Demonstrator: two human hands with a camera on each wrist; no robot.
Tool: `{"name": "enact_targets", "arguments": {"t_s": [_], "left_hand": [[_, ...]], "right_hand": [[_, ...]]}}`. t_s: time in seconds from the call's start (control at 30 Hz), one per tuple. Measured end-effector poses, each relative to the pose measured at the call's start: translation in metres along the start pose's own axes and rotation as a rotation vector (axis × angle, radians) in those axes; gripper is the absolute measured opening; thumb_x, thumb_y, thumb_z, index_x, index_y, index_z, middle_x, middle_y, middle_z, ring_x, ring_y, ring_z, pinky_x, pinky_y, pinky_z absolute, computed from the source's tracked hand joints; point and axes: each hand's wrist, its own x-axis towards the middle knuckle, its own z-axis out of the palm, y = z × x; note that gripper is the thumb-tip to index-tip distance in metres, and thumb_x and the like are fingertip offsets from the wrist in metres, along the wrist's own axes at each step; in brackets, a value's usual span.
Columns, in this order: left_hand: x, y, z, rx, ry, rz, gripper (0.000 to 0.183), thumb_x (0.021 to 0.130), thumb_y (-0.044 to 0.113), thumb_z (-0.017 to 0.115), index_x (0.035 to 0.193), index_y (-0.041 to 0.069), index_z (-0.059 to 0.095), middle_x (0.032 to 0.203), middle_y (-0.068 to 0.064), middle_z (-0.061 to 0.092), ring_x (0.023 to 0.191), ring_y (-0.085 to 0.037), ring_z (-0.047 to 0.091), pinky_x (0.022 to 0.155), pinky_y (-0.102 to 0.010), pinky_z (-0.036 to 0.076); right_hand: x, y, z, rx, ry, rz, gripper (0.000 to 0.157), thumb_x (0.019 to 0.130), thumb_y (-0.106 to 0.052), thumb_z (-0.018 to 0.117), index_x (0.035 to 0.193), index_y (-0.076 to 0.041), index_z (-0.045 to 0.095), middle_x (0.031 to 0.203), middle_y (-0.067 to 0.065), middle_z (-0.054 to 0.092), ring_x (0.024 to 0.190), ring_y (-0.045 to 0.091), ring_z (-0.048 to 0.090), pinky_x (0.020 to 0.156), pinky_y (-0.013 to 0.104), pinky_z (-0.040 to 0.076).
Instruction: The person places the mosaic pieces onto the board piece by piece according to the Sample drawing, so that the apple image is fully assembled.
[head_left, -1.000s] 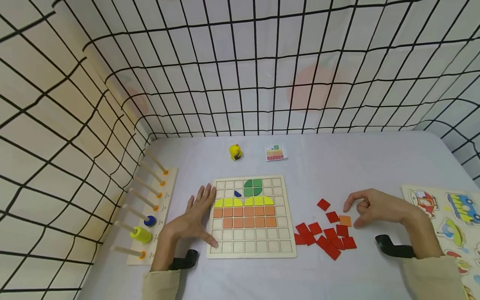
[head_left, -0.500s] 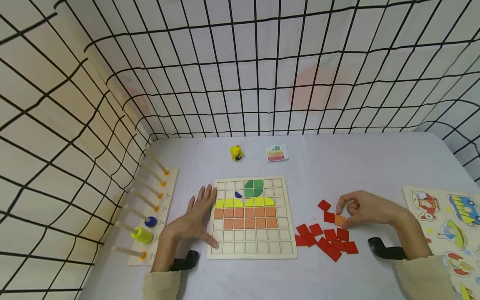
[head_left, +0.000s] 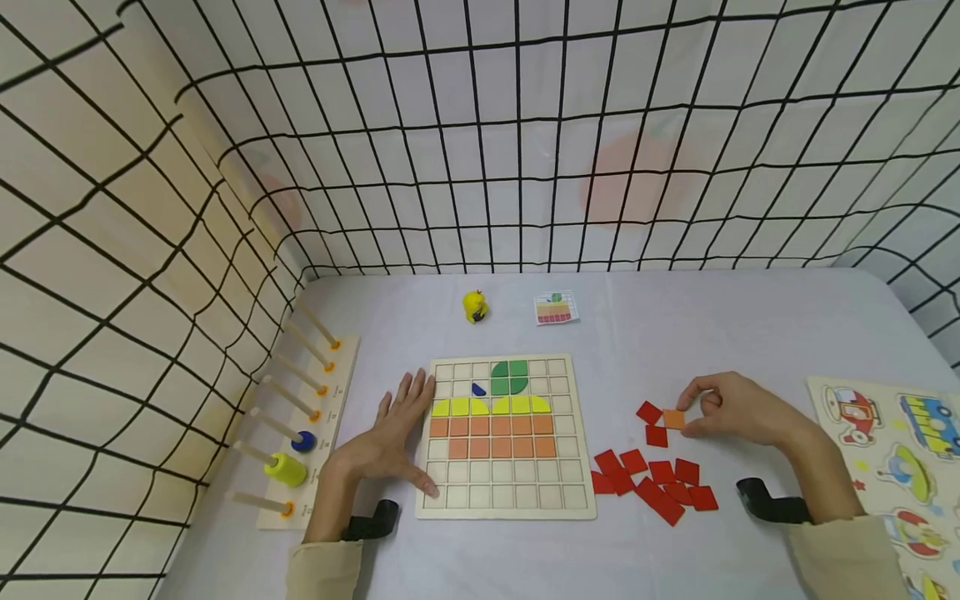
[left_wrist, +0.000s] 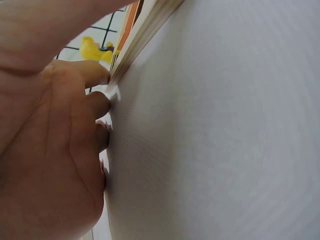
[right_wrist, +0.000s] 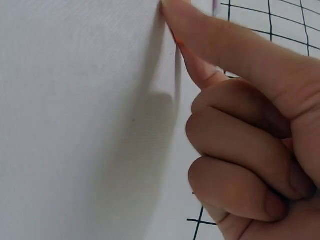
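My right hand (head_left: 738, 407) pinches an orange square tile (head_left: 673, 418) by its edges between thumb and index finger, the other fingers curled in. In the right wrist view a sliver of orange shows by the thumb. Red square tiles (head_left: 656, 436) lie close to the left of it, with several more in a loose cluster below. My left hand (head_left: 386, 437) lies spread along the left edge of a wooden grid board (head_left: 506, 498), thumb at its lower left corner. Green, yellow and orange tiles fill part of the grid, and a small blue piece (head_left: 478, 389) sits near the top.
Left of the board stands a peg rack (head_left: 341, 367) with a yellow-green bead stack and a blue bead. A yellow duck toy (head_left: 474, 307) and a small pattern card (head_left: 556, 308) lie behind the board. A picture puzzle board (head_left: 873, 483) is at right; black netting encloses the table.
The right hand has closed in on the orange tile and moved it left, then away from me, up beside a red tile. A nearby red tile shifted slightly left. The left hand stays put.
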Motion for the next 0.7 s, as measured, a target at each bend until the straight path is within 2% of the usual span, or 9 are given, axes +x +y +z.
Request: {"name": "enact_targets", "arguments": {"t_s": [0.2,0.33,0.5,0.7], "left_hand": [[-0.002,-0.003,-0.001,-0.010,-0.013,0.006,0.157,0.053,0.037,0.103,0.167,0.009,-0.002,0.174,-0.013,-0.018,0.160,-0.036,-0.022,0.129,-0.062,-0.011],[-0.002,-0.003,-0.002,-0.016,-0.015,0.012,0.157,0.054,0.036,0.103,0.167,0.009,-0.002,0.174,-0.013,-0.017,0.160,-0.036,-0.021,0.128,-0.063,-0.011],[-0.003,-0.003,-0.003,-0.017,-0.016,0.017,0.156,0.054,0.036,0.103,0.166,0.008,-0.002,0.174,-0.014,-0.017,0.160,-0.037,-0.021,0.128,-0.063,-0.011],[-0.002,0.000,-0.003,-0.021,-0.019,0.031,0.156,0.055,0.035,0.103,0.166,0.007,-0.003,0.173,-0.015,-0.017,0.160,-0.038,-0.022,0.128,-0.064,-0.011]], "right_hand": [[0.001,-0.003,0.001,-0.024,0.062,-0.038,0.038,0.087,-0.025,0.082,0.114,-0.002,0.071,0.061,-0.003,0.043,0.056,0.010,0.039,0.054,0.027,0.035],[0.001,-0.017,0.004,0.000,0.101,-0.064,0.037,0.088,-0.027,0.082,0.115,-0.003,0.071,0.062,-0.003,0.039,0.057,0.009,0.038,0.056,0.027,0.036],[0.007,-0.064,0.027,0.072,0.080,-0.079,0.036,0.087,-0.026,0.083,0.113,-0.005,0.072,0.062,-0.002,0.038,0.056,0.010,0.037,0.052,0.025,0.034],[0.025,-0.127,0.080,0.109,-0.006,-0.173,0.028,0.085,-0.019,0.086,0.107,-0.007,0.074,0.058,-0.004,0.034,0.052,0.012,0.031,0.048,0.021,0.024]]}}
